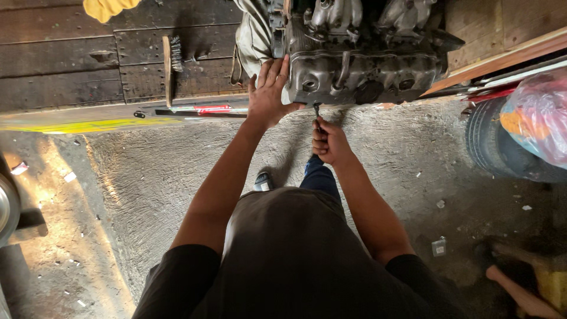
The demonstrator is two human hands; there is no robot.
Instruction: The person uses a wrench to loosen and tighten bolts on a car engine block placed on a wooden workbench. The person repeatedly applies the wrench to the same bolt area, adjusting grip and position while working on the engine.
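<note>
Bracing and gripping, two bare hands worked at a grey metal engine block [360, 65] on a dark wooden workbench [71, 65].

The left hand [269, 91] lay open, fingers spread flat against the block's left end. The right hand [329, 142] was closed in a fist around a thin dark tool [317, 112] whose tip met the block's lower edge. A wire brush [171, 65] rested on the bench at left. Below was rough concrete floor [177, 171]; a tyre [493, 145] and a colourful plastic bag [534, 115] sat far right.

colourful plastic bag [534, 115], far rt
</note>
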